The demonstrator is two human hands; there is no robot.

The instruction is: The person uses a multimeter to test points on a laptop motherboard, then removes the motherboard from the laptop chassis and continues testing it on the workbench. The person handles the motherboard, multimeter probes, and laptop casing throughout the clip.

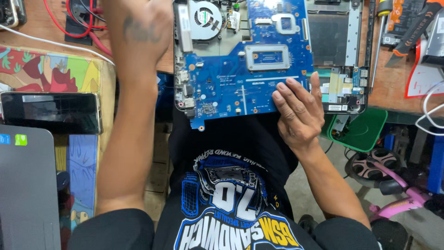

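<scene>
R hand [298, 113] grip flat, apart on blue motherboard [231, 88] near edge; L hand [138, 28] grip can't tell.

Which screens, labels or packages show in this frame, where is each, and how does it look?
Phone: left bench, lying flat, dark rectangular screen, unlit.
Two stickers: on the grey laptop lid, lower left; small squares, blue and green.
Orange-black package: top right, beside a screwdriver.
White label: on the board's lower right edge, near the right hand.

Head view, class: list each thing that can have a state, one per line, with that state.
Blue laptop circuit board: bare, lying flat.
Round cooling fan: blades exposed.
Black phone: screen dark.
Grey laptop: lid shut.
Right hand: flat on board.
Left hand: raised, reaching forward.
</scene>
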